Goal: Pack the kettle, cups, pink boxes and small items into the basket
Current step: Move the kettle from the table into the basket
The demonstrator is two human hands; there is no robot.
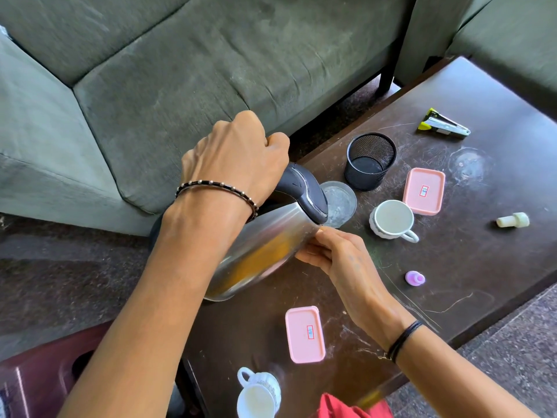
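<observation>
Green sofa (180, 70) cushions fill the back, with a dark scratched table (482, 267) before them. Left grip (235, 158) is wrapped tight round the black handle of the steel kettle (271, 245), which hangs tilted above the table's left edge. Near cup (259, 396) and near pink box (305, 334) sit at the front. Right grip (337, 257) lays nearly straight fingers against the kettle's side by the rim. Further right stand a mesh pot (370, 161), far cup (391, 220) and far pink box (424, 190), the last two touching, then a purple cap (415, 278), stapler (444, 126) and cream stopper (512, 221).
</observation>
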